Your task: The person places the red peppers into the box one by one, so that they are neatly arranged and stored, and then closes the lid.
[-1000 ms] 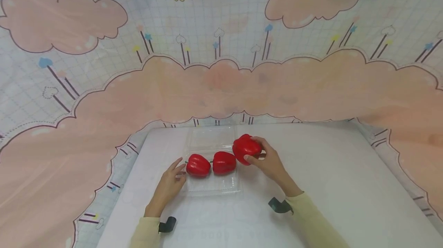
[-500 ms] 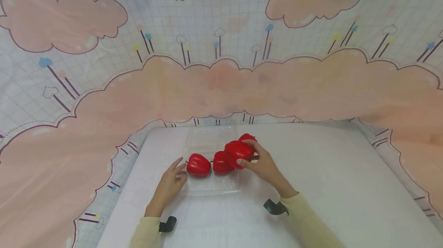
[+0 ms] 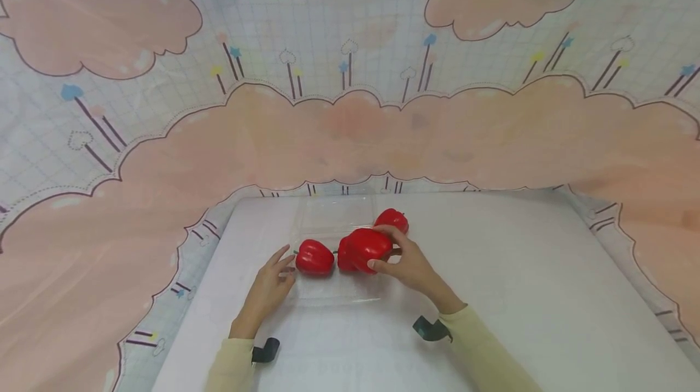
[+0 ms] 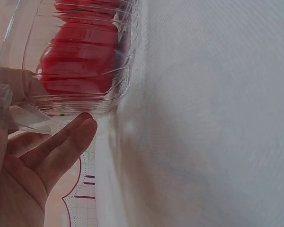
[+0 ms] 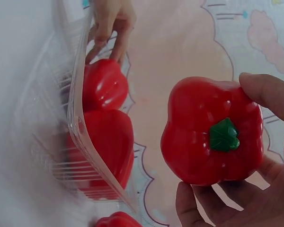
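My right hand (image 3: 409,265) holds a glossy red bell pepper (image 5: 199,132) between thumb and fingers, its green stem showing in the right wrist view. In the head view this pepper overlaps another red bell pepper (image 3: 343,256), which lies in a clear plastic box (image 3: 336,295). A further bell pepper (image 3: 314,258) sits in the left part of the same box. At the box's left end is my left hand (image 3: 268,285), its fingers extended. The left wrist view shows its fingertips (image 4: 87,125) right at the ribbed end wall.
Behind the box base, its clear lid (image 3: 336,213) lies folded back. One more red bell pepper (image 3: 395,219) rests on the white tabletop (image 3: 519,270), to the right of the lid. A cloth (image 3: 383,137) printed with clouds hangs behind the table.
My right hand has moved left and toward me, carrying the bell pepper over the box's right part. The pepper behind it has come into view. My left hand stays at the box's end.
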A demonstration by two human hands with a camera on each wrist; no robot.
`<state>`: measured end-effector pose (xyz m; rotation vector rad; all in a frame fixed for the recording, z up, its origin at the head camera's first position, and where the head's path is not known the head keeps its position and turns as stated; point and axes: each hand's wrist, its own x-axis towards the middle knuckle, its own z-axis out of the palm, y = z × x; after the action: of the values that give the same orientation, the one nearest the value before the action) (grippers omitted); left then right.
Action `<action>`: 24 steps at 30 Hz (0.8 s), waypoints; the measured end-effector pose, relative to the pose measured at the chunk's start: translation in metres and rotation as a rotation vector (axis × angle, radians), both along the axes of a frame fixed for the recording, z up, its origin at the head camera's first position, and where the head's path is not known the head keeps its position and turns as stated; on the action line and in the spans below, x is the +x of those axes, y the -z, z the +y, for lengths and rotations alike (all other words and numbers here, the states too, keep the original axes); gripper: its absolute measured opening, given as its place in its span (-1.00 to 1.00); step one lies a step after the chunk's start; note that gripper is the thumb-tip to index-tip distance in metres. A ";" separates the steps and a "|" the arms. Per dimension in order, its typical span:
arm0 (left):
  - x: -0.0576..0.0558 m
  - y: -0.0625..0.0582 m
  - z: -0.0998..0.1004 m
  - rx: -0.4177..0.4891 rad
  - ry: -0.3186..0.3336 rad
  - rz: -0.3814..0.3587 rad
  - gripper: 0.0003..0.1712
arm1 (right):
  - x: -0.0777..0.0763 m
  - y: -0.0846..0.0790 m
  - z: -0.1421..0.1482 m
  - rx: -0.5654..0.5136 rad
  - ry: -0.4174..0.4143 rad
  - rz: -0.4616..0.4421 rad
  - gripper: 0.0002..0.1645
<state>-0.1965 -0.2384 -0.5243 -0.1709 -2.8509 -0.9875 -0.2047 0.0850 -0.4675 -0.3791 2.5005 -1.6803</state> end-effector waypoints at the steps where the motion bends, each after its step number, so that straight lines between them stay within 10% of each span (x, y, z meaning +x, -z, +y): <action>1: 0.000 0.000 0.000 -0.001 0.001 0.001 -0.45 | 0.000 0.000 -0.001 0.001 -0.008 -0.001 -0.14; 24: 0.000 -0.003 0.001 -0.003 0.010 0.012 -0.44 | 0.003 0.007 -0.031 -0.002 -0.142 -0.003 -0.10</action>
<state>-0.1960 -0.2378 -0.5211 -0.1908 -2.8433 -0.9804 -0.2013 0.0544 -0.4742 -0.5399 2.4073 -1.6287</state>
